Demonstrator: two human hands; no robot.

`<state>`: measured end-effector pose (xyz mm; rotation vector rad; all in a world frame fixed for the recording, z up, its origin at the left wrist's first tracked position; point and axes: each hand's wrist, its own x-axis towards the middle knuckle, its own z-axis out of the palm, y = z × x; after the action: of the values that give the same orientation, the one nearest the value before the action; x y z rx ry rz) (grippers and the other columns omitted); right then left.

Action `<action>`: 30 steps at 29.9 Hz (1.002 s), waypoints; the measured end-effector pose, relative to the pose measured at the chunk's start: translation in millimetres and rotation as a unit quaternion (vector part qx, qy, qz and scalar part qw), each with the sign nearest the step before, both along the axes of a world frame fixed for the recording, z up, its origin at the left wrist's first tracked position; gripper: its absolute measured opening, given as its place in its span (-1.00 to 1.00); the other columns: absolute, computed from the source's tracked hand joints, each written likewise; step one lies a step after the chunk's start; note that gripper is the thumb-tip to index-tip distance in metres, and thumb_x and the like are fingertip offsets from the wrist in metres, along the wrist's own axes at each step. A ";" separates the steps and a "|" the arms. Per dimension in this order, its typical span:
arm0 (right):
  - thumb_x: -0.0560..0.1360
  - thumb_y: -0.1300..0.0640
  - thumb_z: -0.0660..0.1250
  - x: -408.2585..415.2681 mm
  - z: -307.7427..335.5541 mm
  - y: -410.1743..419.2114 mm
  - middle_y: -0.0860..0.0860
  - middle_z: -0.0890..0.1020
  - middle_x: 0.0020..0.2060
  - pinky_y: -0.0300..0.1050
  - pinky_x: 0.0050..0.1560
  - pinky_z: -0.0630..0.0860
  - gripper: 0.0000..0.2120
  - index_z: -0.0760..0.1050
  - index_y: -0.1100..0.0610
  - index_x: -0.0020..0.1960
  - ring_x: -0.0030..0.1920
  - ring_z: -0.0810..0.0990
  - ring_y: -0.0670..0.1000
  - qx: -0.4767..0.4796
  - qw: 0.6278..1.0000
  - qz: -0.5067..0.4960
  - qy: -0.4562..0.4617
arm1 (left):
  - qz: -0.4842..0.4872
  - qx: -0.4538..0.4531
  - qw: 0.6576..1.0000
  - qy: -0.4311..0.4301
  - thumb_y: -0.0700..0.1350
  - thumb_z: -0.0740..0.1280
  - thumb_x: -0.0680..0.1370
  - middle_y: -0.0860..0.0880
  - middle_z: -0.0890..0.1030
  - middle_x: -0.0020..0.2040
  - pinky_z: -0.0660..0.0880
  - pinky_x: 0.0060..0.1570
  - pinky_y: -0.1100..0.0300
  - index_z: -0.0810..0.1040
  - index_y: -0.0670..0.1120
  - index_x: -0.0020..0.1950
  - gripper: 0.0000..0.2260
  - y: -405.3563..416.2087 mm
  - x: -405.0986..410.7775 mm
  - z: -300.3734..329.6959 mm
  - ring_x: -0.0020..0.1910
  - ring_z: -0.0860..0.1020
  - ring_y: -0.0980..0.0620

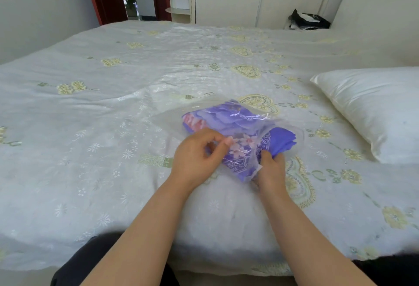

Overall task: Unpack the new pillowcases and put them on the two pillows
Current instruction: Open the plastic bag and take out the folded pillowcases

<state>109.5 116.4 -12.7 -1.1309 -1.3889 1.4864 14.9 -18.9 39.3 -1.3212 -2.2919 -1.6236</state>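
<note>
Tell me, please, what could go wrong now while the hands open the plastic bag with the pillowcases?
The left hand pinches the thin clear bag while the right hand pulls the purple pillowcases out; the plastic may tear or cling. The folded cloth could come out bunched. The pillow lies off to the right, apart from the bag.

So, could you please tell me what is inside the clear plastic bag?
Folded purple floral fabric, partly pulled out past the bag by the right hand. How many pieces are folded together is hidden.
</note>
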 end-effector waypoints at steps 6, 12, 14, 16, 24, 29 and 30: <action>0.53 0.17 0.28 15.7 -1.3 12.3 0.11 0.65 -0.02 0.07 0.02 0.56 -0.89 0.52 0.10 0.05 -0.03 0.63 0.11 -0.062 0.985 0.142 0.081 | 0.276 -0.045 0.957 -0.076 -0.04 0.28 0.55 -0.24 0.25 0.45 0.15 0.37 0.17 0.58 0.00 0.11 -0.82 -16.8 -78.3 -21.7 0.48 0.17 -0.09; 0.54 0.18 0.29 21.2 3.8 14.9 0.02 0.66 0.08 0.19 0.18 0.51 -0.78 0.53 -0.04 0.14 0.11 0.62 0.11 -0.051 0.969 0.217 0.103 | 0.158 0.155 0.847 -0.483 -0.31 0.18 0.54 -0.05 0.52 -0.19 0.51 -0.29 0.19 0.43 -0.01 0.22 -0.69 -39.8 -90.1 -12.5 -0.29 0.52 0.03; 0.53 0.13 0.31 19.2 5.8 16.3 0.00 0.65 0.08 0.21 0.19 0.50 -0.78 0.53 -0.08 0.14 0.12 0.62 0.09 -0.028 0.971 0.224 0.072 | 0.152 0.141 0.848 -0.488 -0.39 0.11 0.52 -0.04 0.53 -0.23 0.50 -0.39 0.29 0.50 -0.05 0.20 -0.62 -41.4 -87.8 -15.6 -0.37 0.48 0.08; 0.53 0.10 0.30 13.3 6.0 19.1 -0.04 0.65 0.07 0.21 0.19 0.50 -0.79 0.52 -0.14 0.12 0.11 0.62 0.05 0.018 0.972 0.231 0.033 | 0.184 0.149 0.851 -0.470 -0.41 0.12 0.50 -0.06 0.58 -0.18 0.47 -0.41 0.33 0.55 -0.09 0.18 -0.61 -43.4 -89.3 -17.3 -0.42 0.49 0.10; 0.62 0.13 0.15 -27.2 56.8 23.0 0.00 0.63 0.06 0.11 0.11 0.56 -0.82 0.47 -0.01 0.14 0.06 0.63 0.05 0.071 0.980 0.172 0.074 | 0.321 0.317 0.794 -0.407 -0.31 0.18 0.55 -0.06 0.52 -0.02 0.46 -0.21 0.30 0.45 0.01 0.08 -0.75 -99.0 -118.9 -10.7 -0.14 0.52 -0.06; 0.63 0.15 0.12 -43.8 60.6 27.6 -0.04 0.58 -0.13 -0.24 -0.47 0.50 -0.88 0.40 -0.02 0.02 -0.28 0.59 -0.05 -0.020 0.982 0.107 0.154 | 0.476 0.318 0.770 -0.282 -0.10 0.06 0.65 -0.05 0.11 0.54 0.08 0.47 0.12 0.04 -0.12 0.55 -0.52 -141.2 -136.4 -10.2 0.50 0.13 0.02; 0.63 0.17 0.11 -45.9 54.8 25.5 -0.03 0.57 -0.14 -0.21 -0.45 0.51 -0.86 0.39 -0.02 -0.03 -0.31 0.58 -0.08 -0.048 0.982 0.090 0.161 | 0.507 0.289 0.769 -0.261 -0.13 0.10 0.62 -0.08 0.06 0.55 0.07 0.48 0.09 -0.01 -0.12 0.56 -0.47 -146.9 -137.5 -12.1 0.52 0.10 -0.01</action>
<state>63.7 141.9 42.1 -0.7916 -1.2281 1.7931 -122.6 -165.8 27.2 0.5265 -1.7709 -1.9949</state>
